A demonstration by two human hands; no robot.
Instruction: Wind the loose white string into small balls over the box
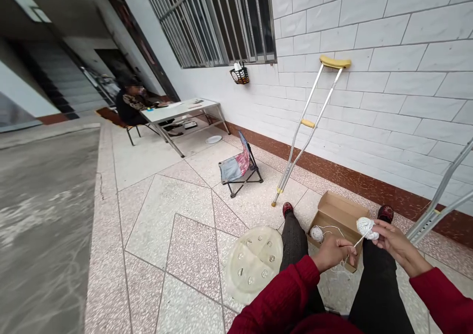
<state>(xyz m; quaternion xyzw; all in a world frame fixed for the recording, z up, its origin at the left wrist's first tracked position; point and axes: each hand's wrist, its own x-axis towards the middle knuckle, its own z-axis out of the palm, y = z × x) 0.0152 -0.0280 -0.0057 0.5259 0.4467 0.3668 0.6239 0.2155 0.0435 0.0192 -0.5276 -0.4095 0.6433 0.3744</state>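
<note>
Currently right hand [394, 243] clasps the yarn ball [367, 227]; left hand [333, 253] pinches its strand [357, 241] taut (seemingly from the cardboard box [334, 206]).

A silver metal crutch with a yellow top [309, 125] leans on the white tile wall [388, 83]. A small folding chair [237, 169] stands nearby. A round pale plastic tray [253, 264] lies on the speckled floor [166, 211].

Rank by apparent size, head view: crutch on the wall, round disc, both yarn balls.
1. crutch
2. disc
3. held ball in right hand and box ball: close; held one looks bigger but is nearer the camera, so unranked.
</note>
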